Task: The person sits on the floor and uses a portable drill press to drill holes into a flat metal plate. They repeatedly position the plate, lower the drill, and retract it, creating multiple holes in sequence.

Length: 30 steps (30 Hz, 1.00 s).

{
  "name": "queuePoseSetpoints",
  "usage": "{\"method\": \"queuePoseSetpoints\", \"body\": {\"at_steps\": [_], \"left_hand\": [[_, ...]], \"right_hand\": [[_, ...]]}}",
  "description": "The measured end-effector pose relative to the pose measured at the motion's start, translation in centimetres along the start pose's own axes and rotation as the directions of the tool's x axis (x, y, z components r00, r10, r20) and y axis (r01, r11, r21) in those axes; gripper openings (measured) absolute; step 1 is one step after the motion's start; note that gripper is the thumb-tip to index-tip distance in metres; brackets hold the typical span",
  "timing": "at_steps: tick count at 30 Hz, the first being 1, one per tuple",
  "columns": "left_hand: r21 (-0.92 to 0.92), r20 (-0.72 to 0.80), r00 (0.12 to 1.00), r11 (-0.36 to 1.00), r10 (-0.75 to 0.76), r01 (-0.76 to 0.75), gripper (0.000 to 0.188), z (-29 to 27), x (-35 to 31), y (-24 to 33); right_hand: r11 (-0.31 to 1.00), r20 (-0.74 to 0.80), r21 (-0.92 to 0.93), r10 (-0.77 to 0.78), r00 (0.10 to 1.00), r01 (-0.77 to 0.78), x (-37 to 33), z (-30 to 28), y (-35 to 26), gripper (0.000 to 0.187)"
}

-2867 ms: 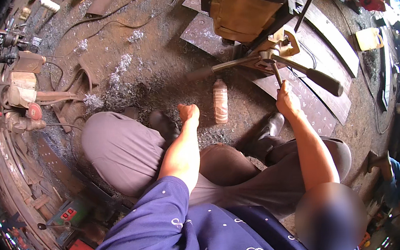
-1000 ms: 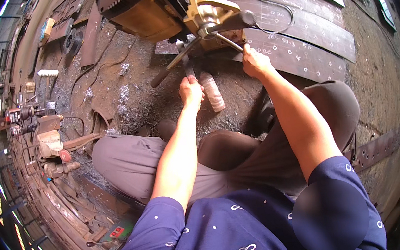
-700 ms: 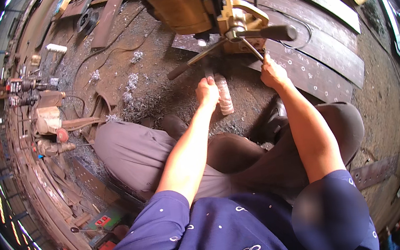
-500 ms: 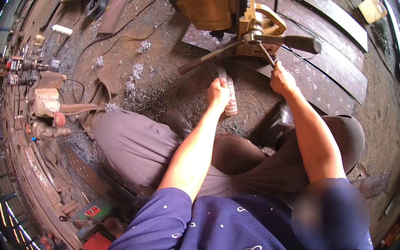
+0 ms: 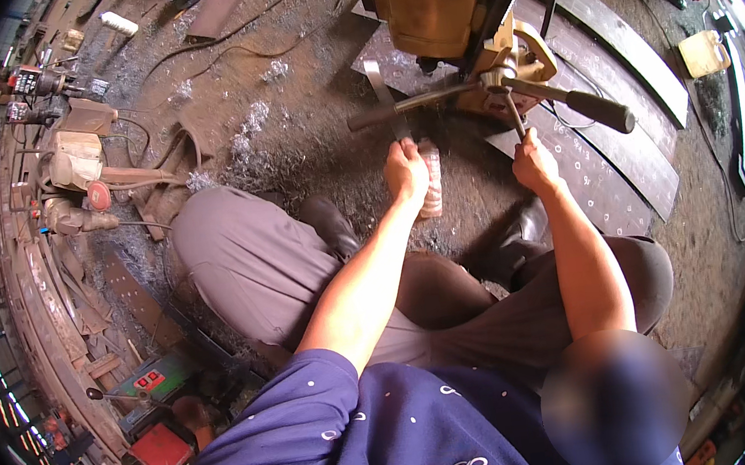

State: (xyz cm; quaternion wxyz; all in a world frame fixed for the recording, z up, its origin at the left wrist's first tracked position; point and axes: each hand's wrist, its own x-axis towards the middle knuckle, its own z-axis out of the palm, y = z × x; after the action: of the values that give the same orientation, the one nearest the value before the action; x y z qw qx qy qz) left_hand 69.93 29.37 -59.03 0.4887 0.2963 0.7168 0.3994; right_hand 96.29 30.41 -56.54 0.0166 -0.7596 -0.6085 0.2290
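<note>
A yellow magnetic drill [image 5: 438, 4] stands ahead of me on dark steel plates. Three lever arms spread from its feed hub [image 5: 495, 81]. My right hand [image 5: 535, 163] is closed around the near lever [image 5: 515, 113]. In my left hand [image 5: 407, 173], closed fingers grip a flat metal strip [image 5: 380, 85], its far end pointing toward the plate left of the drill. Right beside that hand is a clear plastic bottle [image 5: 433, 187] with a ribbed side. The left lever's dark grip [image 5: 369, 118] crosses over or close to the strip.
Long steel plates [image 5: 602, 151] with chalk marks extend to the right. Metal shavings [image 5: 251, 136] litter the floor at left, near several power tools [image 5: 75, 165] and cables. A yellowish jerrycan [image 5: 703, 54] stands far right. A red and green machine [image 5: 157, 395] sits at lower left.
The strip's far end has swung left, away from upright beside the bottle. The whole view has shifted, so the drill appears further right. My right hand keeps its hold on the lever.
</note>
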Motion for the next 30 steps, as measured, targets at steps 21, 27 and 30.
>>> {"method": "queuePoseSetpoints", "body": {"at_steps": [21, 27, 30], "left_hand": [[0.219, 0.185, 0.980, 0.970, 0.068, -0.108, 0.042, 0.9, 1.7, 2.1], [0.380, 0.167, 0.977, 0.906, 0.133, -0.189, 0.043, 0.9, 2.2, 0.5], [0.247, 0.045, 0.998, 0.967, 0.053, -0.062, 0.043, 0.0, 2.8, 0.2]], "right_hand": [[0.999, -0.039, 0.047, 0.024, 0.999, -0.022, 0.5, 1.0, 1.9, 0.025], [0.999, 0.014, 0.040, 0.029, 0.999, -0.030, -0.1, -0.3, -0.3, 0.027], [0.999, 0.053, 0.012, 0.043, 0.998, -0.044, -0.2, -0.8, -1.1, 0.027]]}}
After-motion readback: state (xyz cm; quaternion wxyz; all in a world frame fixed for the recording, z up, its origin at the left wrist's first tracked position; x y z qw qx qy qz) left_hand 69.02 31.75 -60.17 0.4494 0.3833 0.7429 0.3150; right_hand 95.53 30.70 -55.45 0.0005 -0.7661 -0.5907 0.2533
